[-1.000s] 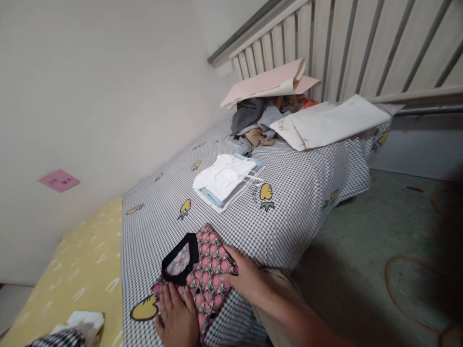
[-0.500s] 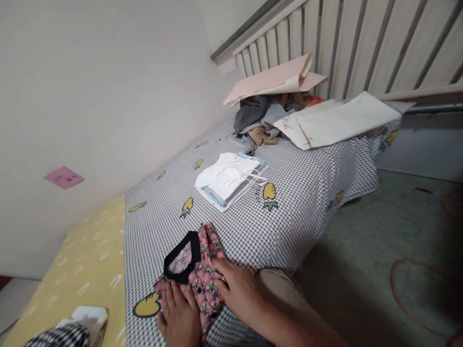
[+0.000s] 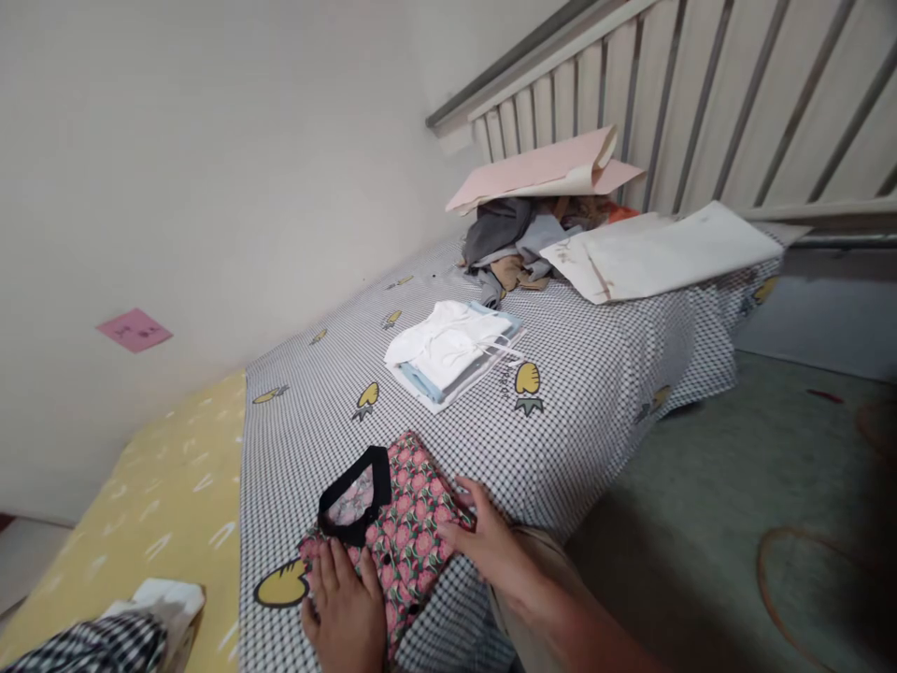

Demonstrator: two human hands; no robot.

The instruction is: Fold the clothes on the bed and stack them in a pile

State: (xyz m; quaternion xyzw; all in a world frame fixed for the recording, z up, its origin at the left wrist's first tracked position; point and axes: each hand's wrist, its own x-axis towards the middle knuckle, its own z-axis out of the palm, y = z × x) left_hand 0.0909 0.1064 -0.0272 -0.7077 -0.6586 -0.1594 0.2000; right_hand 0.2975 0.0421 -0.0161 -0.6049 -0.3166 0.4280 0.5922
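A pink floral shirt (image 3: 415, 519) with a black collar lies on the checked bedsheet in front of me, its neck opening facing up. My left hand (image 3: 347, 603) rests flat on the shirt just below the collar, fingers stretched out. At the shirt's right edge, my right hand (image 3: 491, 542) has its thumb on top of the fabric and the edge between thumb and fingers; some of those fingers are hidden. Beyond the shirt sits a stack of folded clothes (image 3: 448, 350), with a white tied garment on top of blue and grey ones.
The checked bedsheet (image 3: 561, 449) drops to the floor at the right. Rumpled clothes (image 3: 501, 234), a pink folded sheet (image 3: 539, 168) and a white bag (image 3: 665, 257) lie near the slatted headboard (image 3: 631, 93). Left are a yellow sheet (image 3: 182, 477) and checked cloth (image 3: 112, 645).
My right hand has moved right along the shirt, and the shirt's right side, bunched before, is now spread wider and flatter. My left hand has stayed in place.
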